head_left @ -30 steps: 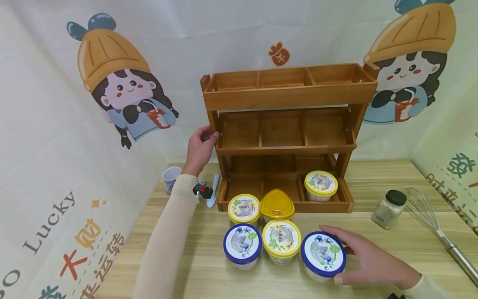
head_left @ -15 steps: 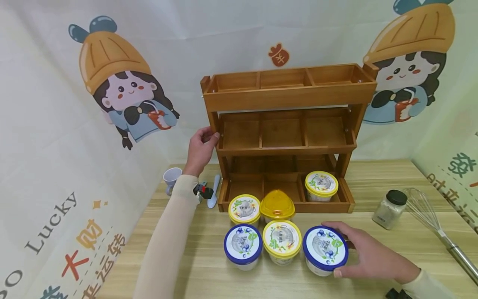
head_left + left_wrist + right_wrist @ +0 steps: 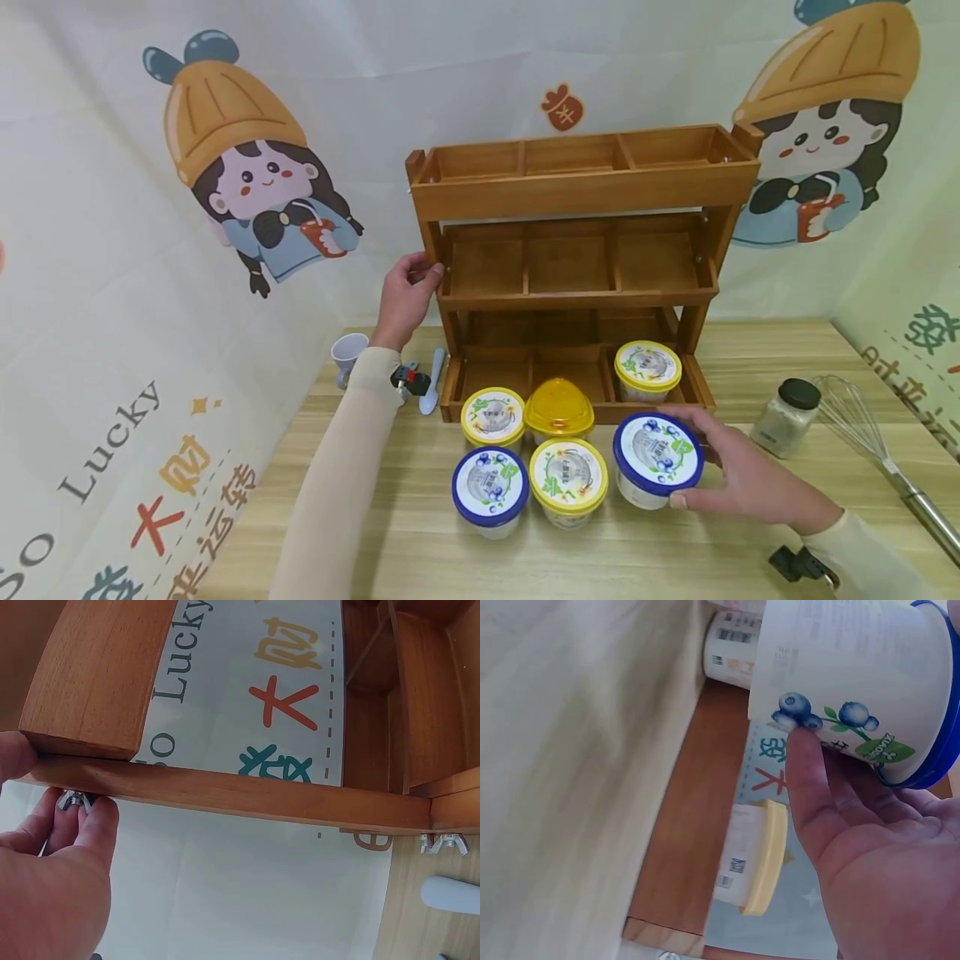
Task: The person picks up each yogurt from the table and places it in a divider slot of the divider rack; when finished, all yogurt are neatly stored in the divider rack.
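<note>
Desk [image 3: 585,567]: carries wooden rack [image 3: 585,193]
Left hand [image 3: 407,300]: fingers pinch rack, presumably steadying it
Right hand [image 3: 738,471]: fingers grip blue-lidded tub [image 3: 658,454]

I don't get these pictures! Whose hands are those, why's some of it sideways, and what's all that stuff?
They belong to a person, not a robot. The wide picture looks out from the head; the two smaller ones look from the wrists, so things appear tipped over. The right hand holds a blue-lidded tub, and the left hand grips the side of a wooden rack. Four more tubs stand on the table in front, with a mug and spoon on one side, a jar and whisk on the other.
</note>
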`<state>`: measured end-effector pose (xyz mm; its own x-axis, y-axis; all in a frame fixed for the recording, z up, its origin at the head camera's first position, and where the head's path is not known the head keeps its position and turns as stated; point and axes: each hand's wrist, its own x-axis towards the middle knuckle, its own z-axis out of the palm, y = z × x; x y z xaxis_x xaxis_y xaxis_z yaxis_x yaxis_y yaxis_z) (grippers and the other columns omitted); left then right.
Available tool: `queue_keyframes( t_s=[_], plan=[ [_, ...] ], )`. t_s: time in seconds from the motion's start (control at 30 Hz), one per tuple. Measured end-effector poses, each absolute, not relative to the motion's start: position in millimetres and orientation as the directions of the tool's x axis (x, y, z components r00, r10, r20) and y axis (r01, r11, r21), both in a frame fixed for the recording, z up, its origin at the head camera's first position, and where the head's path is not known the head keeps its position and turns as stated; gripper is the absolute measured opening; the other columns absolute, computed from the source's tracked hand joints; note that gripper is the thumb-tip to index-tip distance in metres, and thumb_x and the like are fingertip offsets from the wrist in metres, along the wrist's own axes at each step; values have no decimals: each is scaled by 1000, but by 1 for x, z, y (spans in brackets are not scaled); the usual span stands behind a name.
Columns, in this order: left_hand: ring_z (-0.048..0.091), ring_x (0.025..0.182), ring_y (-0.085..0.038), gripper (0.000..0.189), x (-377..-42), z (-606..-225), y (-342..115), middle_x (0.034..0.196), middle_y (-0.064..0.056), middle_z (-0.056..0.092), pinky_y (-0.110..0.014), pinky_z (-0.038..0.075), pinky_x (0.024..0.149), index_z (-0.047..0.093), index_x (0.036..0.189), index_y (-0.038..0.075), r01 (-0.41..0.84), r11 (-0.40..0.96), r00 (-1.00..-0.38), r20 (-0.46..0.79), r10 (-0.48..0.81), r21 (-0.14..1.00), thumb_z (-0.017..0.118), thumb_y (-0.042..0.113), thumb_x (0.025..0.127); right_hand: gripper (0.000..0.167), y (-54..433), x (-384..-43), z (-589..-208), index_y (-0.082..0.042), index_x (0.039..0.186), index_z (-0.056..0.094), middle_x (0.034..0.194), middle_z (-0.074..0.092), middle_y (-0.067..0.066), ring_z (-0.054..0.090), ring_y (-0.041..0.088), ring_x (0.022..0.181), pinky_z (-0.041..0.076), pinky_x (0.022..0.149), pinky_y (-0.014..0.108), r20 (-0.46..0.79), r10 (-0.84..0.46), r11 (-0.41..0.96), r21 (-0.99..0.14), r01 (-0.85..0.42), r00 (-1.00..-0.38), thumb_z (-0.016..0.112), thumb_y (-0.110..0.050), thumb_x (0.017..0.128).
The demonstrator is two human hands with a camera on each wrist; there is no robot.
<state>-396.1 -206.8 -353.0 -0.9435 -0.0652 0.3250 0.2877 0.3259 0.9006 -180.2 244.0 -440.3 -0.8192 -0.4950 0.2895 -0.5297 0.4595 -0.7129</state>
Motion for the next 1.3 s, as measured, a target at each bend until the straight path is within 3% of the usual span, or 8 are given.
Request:
queue_keyframes(
  t_s=[0.13, 0.3, 0.43, 0.7, 0.87, 1.13, 1.3],
  plan=[
    [58, 133, -33, 53, -396, -353, -207, 142, -18, 61, -48, 49, 114, 55, 147, 3, 286, 320, -944, 323, -69, 903, 66, 32, 104, 96, 241, -188, -433, -10, 156, 40, 146, 60, 17, 58, 3, 124, 59, 93, 27, 293, -460, 500, -695, -517, -838, 94, -22, 78],
    [58, 134, -33, 53, -396, -353, -206, 142, -19, 60, -47, 50, 114, 54, 147, 2, 294, 312, -943, 328, -62, 903, 66, 31, 105, 97, 238, -200, -427, -6, 158, 39, 143, 61, 21, 67, 32, 121, 60, 92, 27, 319, -426, 532, -669, -520, -847, 94, -22, 80],
    [59, 133, -33, 52, -395, -352, -206, 142, -19, 60, -47, 50, 114, 55, 147, 2, 300, 310, -941, 334, -62, 902, 66, 30, 105, 95, 236, -210, -421, -6, 159, 38, 144, 59, 24, 68, 41, 119, 61, 89, 25, 316, -394, 536, -684, -495, -863, 92, -24, 83],
    [59, 133, -33, 53, -397, -354, -204, 142, -19, 61, -48, 50, 113, 55, 146, 2, 303, 316, -940, 337, -58, 899, 66, 32, 105, 93, 229, -224, -412, -9, 161, 38, 148, 58, 21, 67, 38, 122, 56, 93, 21, 299, -348, 571, -684, -454, -889, 89, -30, 86],
    [58, 133, -33, 53, -396, -353, -204, 142, -19, 60, -48, 50, 114, 54, 147, 1, 297, 318, -942, 331, -58, 900, 66, 32, 105, 96, 225, -235, -409, -9, 163, 34, 148, 58, 22, 67, 36, 118, 60, 90, 27, 259, -317, 582, -706, -403, -912, 87, -34, 88],
    [57, 133, -34, 53, -393, -349, -205, 143, -19, 60, -49, 49, 114, 54, 147, 2, 292, 318, -944, 326, -58, 902, 66, 32, 105, 101, 211, -259, -404, -9, 164, 28, 154, 50, 23, 59, 43, 129, 58, 102, 57, 226, -265, 572, -746, -342, -937, 86, -40, 88],
    [57, 135, -34, 54, -392, -350, -207, 144, -19, 59, -49, 49, 115, 53, 148, 2, 289, 323, -945, 322, -54, 901, 66, 32, 105, 102, 199, -274, -404, -9, 165, 26, 155, 49, 23, 57, 44, 133, 56, 105, 58, 203, -266, 574, -752, -324, -942, 85, -43, 89]
  ],
)
